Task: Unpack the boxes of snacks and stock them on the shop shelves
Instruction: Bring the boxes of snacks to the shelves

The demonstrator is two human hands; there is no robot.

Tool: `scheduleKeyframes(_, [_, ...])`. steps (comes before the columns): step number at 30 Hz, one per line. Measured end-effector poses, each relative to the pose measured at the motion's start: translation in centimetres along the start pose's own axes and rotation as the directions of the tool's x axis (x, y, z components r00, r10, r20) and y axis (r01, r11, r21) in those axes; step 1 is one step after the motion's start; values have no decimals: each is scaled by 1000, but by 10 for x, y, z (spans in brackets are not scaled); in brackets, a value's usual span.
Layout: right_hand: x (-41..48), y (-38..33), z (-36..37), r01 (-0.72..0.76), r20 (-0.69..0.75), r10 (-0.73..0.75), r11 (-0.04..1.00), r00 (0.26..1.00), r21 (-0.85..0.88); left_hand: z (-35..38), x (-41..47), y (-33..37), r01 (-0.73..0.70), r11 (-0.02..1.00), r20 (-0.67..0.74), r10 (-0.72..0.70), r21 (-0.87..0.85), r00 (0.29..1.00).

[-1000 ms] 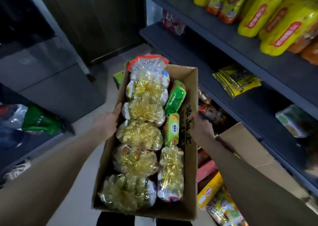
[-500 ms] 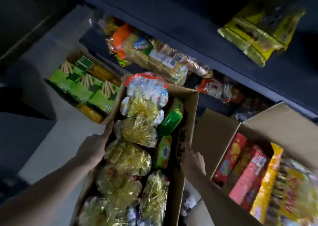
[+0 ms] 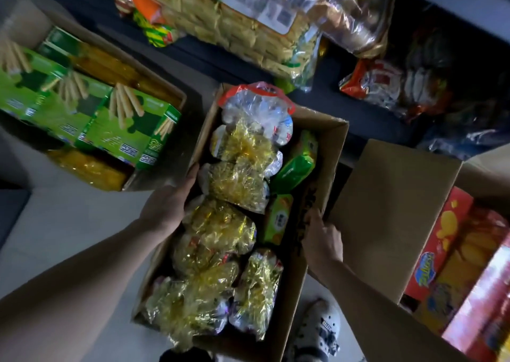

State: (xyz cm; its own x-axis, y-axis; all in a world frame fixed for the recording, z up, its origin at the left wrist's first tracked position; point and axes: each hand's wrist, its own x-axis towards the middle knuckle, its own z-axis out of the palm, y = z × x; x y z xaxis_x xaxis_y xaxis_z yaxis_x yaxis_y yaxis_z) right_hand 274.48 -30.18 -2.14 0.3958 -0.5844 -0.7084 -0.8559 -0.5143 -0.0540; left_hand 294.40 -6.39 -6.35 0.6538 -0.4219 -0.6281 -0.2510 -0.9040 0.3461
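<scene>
Where the view ends at the bottom, a pale shoe (image 3: 317, 331) stands beside the cardboard box (image 3: 328, 152). Left hand (image 3: 165, 207) clasps the box's left wall, thumb along the rim. Right hand (image 3: 323, 240) clasps the right wall. Inside are gold cellophane snack bags (image 3: 229, 179) in rows, with green packets (image 3: 296, 166) along the right. The box lies between a carton of green biscuit-stick packs (image 3: 118, 124) and one of red packs (image 3: 438, 240). Beyond, bagged snacks (image 3: 248, 17) lie on the low dark shelf (image 3: 367, 121).

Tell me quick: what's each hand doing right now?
Left hand: holds the cardboard box by its left wall.
Right hand: holds the same box by its right wall.
</scene>
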Motion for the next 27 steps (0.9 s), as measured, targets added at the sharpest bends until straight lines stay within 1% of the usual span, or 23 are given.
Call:
scheduleKeyframes(3, [11, 0, 15, 9, 4, -9, 1000, 1000, 12, 16, 18, -3, 4, 1000, -11, -4, 18, 1000])
scheduleKeyframes(5, [11, -2, 22, 19, 14, -20, 1000, 1000, 20, 21, 22, -3, 39, 999, 8, -39, 10, 999])
scheduleKeyframes(8, [8, -1, 21, 34, 4, -34, 999, 999, 35, 17, 18, 8, 43, 996, 47, -47, 77, 998])
scheduleKeyframes(12, [-16, -1, -14, 182, -55, -175, 970, 983, 164, 0, -5, 37, 47, 991, 61, -56, 127, 997])
scheduleKeyframes(15, [-35, 7, -46, 305, -162, -274, 926, 948, 223, -14, -26, 69, -26, 985, 39, 20, 169, 999])
scheduleKeyframes(16, [-39, 15, -57, 330, -199, -289, 919, 936, 218, -19, -35, 86, -63, 982, 38, 57, 179, 998])
scheduleKeyframes(18, [-51, 41, -86, 335, -270, -284, 928, 920, 166, -29, -55, 136, -176, 966, 45, 171, 187, 984])
scheduleKeyframes(20, [-62, 77, -111, 309, -322, -254, 942, 912, 133, -28, -72, 189, -281, 937, 61, 274, 210, 960])
scheduleKeyframes(22, [-67, 120, -128, 290, -409, -223, 951, 885, 108, -16, -83, 242, -347, 909, 97, 334, 231, 938])
scheduleKeyframes(25, [-64, 198, -136, 207, -516, -166, 978, 840, 23, 20, -96, 315, -427, 880, 129, 408, 207, 904])
scheduleKeyframes(27, [-58, 253, -140, 163, -581, -148, 986, 801, -25, 47, -105, 360, -457, 861, 157, 431, 224, 889])
